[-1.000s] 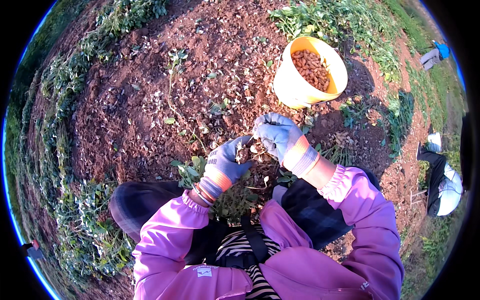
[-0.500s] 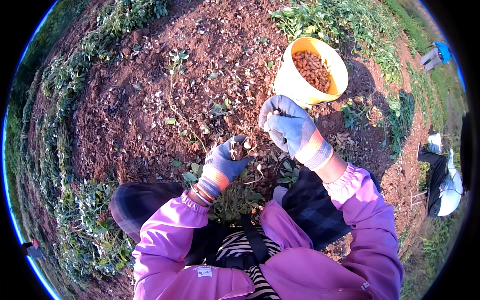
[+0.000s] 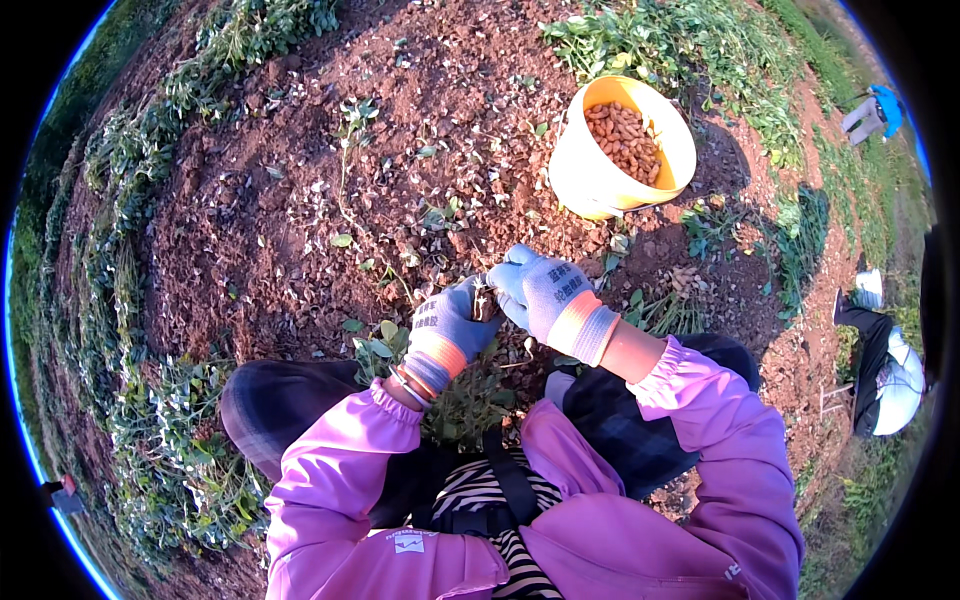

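Note:
My left hand (image 3: 452, 325), in a grey-blue glove with an orange cuff, is closed round the root end of a peanut plant (image 3: 470, 405). The plant's leaves hang down toward my lap between my legs. My right hand (image 3: 545, 298), gloved alike, meets the left at the roots, its fingertips bent inward on peanuts there; the pods inside its grip are mostly hidden. A pale peanut (image 3: 530, 345) dangles just below the right hand. Beyond it stands a yellow bucket (image 3: 582, 170), tilted in view, with many brown peanuts (image 3: 625, 140) inside.
Reddish soil (image 3: 260, 220) strewn with dry leaves spreads ahead. Pulled plants (image 3: 190, 440) lie in rows at left and at the top right. More peanut plants (image 3: 680, 300) lie by my right knee. At far right are a person (image 3: 895, 375) and a white bucket (image 3: 869, 288).
My right hand has come down and left from near the bucket to the roots beside my left hand, turning its back upward. The left hand has barely moved and keeps its hold.

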Tool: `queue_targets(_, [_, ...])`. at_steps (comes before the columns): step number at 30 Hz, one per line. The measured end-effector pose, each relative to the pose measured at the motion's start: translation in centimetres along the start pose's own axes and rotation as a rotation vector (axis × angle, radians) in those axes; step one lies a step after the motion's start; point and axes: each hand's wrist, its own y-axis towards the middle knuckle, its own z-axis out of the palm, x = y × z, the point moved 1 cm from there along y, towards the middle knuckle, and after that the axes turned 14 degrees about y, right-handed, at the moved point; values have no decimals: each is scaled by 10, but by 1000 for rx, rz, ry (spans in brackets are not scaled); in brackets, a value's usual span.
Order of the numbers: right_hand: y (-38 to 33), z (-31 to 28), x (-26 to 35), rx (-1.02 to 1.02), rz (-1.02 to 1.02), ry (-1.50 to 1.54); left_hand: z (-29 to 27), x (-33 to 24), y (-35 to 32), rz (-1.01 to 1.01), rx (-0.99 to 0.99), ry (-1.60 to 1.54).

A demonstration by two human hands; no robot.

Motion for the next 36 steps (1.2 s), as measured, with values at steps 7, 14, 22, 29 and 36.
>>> queue_targets(7, [5,4,-20,-123,68,690,1,2,2,19,38,-328])
queue_targets(14, [0,7,-31,-61,403,1278,17,8,4,132,37,-560])
queue_targets(22, [-4,-3,-25,-8,497,1237,-3,-10,-2,134,-10,-221])
queue_targets(29, [-8,8,-36,-71,96,604,1,-14,-3,98,79,-235])
queue_targets(36, [0,-35,-65,-546,449,1604,19,4,2,30,104,-547])
